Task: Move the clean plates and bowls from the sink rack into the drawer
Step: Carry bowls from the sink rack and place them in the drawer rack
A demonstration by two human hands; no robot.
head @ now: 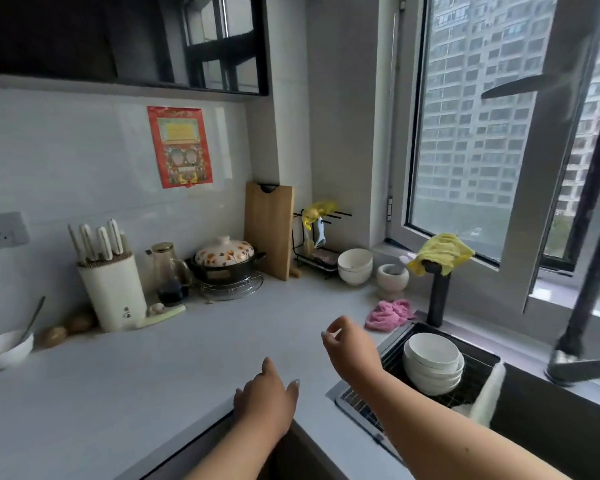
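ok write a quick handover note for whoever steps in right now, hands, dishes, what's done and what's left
Left hand: open, at the counter's front edge, holding nothing.
Right hand: fingers loosely curled, empty, raised over the counter beside the sink rack.
Stack of white bowls sits in the rack, untouched. The drawer is not in view.
Done: nothing visible yet.
Left: lift the bowls out and put them in the drawer.

Home kitchen: sink (551, 410), knife block (113, 292), clay pot (226, 259), cutting board (269, 230)

One head-worn camera looks forward and down, close over the countertop (153, 375) beside the sink rack (475, 386).
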